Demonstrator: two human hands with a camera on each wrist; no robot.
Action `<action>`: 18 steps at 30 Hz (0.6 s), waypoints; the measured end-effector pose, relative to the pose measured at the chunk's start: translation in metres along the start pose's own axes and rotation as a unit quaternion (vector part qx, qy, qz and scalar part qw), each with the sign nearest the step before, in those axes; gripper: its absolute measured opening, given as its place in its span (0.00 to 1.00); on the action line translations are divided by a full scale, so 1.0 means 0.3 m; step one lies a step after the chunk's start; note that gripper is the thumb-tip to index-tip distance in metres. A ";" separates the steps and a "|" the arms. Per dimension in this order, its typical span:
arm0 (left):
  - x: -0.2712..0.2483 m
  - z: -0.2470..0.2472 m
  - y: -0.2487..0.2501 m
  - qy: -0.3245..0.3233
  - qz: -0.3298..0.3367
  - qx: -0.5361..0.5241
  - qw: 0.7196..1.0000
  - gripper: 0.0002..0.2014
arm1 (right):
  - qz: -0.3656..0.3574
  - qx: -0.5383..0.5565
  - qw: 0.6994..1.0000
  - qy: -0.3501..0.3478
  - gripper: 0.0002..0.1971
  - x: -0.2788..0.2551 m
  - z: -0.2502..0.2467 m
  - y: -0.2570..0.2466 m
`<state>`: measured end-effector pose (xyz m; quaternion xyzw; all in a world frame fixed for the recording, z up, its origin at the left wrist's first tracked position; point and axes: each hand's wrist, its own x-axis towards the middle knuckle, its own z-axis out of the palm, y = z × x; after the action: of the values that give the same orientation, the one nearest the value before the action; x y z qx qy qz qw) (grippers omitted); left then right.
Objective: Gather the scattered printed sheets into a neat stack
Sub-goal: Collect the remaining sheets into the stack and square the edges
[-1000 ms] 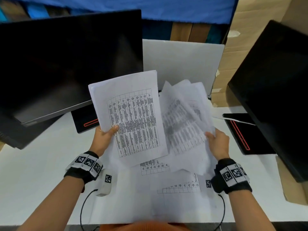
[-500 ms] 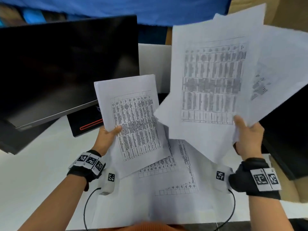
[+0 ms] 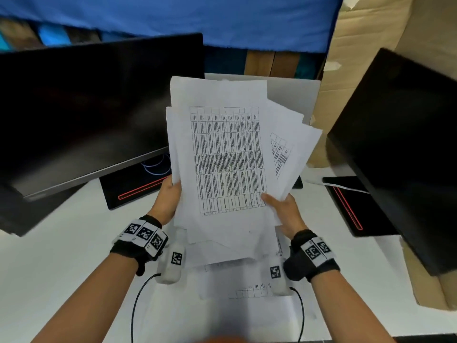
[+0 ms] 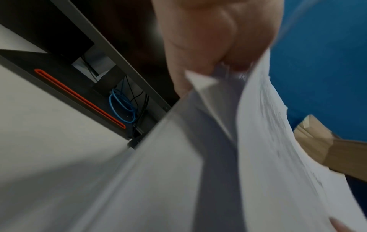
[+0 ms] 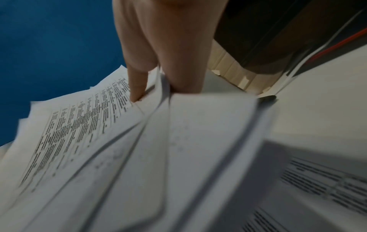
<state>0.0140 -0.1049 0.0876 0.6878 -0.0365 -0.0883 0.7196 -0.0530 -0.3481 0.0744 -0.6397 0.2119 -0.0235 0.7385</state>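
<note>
Printed sheets point(image 3: 227, 154) raised above white surface point(image 3: 61, 256), between both hands, fanned unevenly, corners splayed toward upper right; top page carrying dense table of text. More printed sheets on surface point(image 3: 249, 290) lying flat beneath held bundle, near body, partly blurred.

Left monitor point(image 3: 94, 107) dark, tilted, filling far left; right monitor point(image 3: 400, 149) dark, at far right. Blue cloth point(image 3: 197, 18) across back. Cardboard point(image 3: 358, 58) behind right monitor. Black monitor bases with red lines point(image 3: 138, 189) resting on surface on each side; blue cable loop point(image 3: 155, 164) behind left base.

Left hand point(image 3: 168, 201) at left edge of held bundle, grip closed on printed sheets, thumb on front face, fingers hidden behind. Left wrist view: paper edges pinched at fingers point(image 4: 198, 47), pages bowed. Right hand point(image 3: 284, 214) at lower right corner of bundle, grip closed on printed sheets, thumb on front, fingers behind. Right wrist view: thumb point(image 5: 137, 84) pressed on printed page, several loose edges spread below. Marker bands on both wrists.
</note>
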 end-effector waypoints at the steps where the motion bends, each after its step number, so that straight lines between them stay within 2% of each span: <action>1: 0.002 -0.001 -0.007 0.001 -0.002 -0.034 0.999 0.16 | -0.005 -0.003 1.000 -0.002 0.18 0.004 0.009 0.002; 3: -0.001 -0.005 -0.023 0.009 -0.010 -0.124 0.992 0.26 | -0.022 -0.003 1.000 0.014 0.16 0.006 0.026 -0.003; 4: 0.001 -0.008 -0.034 0.018 -0.010 -0.128 0.992 0.30 | -0.034 -0.004 0.999 0.022 0.14 0.006 0.032 -0.007; 5: -0.004 -0.006 -0.035 0.026 0.001 -0.105 0.994 0.29 | -0.044 -0.005 0.999 0.025 0.11 0.007 0.035 -0.010; 7: -0.021 0.006 -0.025 0.030 0.046 -0.024 0.998 0.18 | -0.061 -0.012 0.998 0.030 0.10 0.012 0.034 -0.011; 8: -0.022 0.008 -0.025 0.033 0.060 0.003 0.998 0.16 | -0.067 -0.019 0.997 0.030 0.10 0.012 0.030 -0.013; 10: -0.020 0.012 -0.021 0.034 0.079 0.027 0.996 0.16 | -0.083 -0.027 0.996 0.019 0.12 0.008 0.021 -0.020; 13: -0.015 -0.005 -0.023 0.021 0.067 0.018 0.997 0.13 | -0.101 -0.032 0.994 -0.038 0.16 0.001 0.006 -0.036; 16: -0.023 -0.005 -0.040 0.007 0.056 0.027 0.998 0.20 | -0.106 -0.073 0.989 -0.066 0.18 0.000 0.002 -0.031; 18: -0.031 0.001 -0.045 0.000 0.056 0.031 0.998 0.20 | -0.106 -0.086 0.989 -0.058 0.17 0.000 0.008 -0.026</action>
<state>0.0038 -0.1040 0.0748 0.7064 -0.0777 -0.0465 0.7020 -0.0505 -0.3473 0.0821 -0.7197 0.1011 -0.0464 0.6853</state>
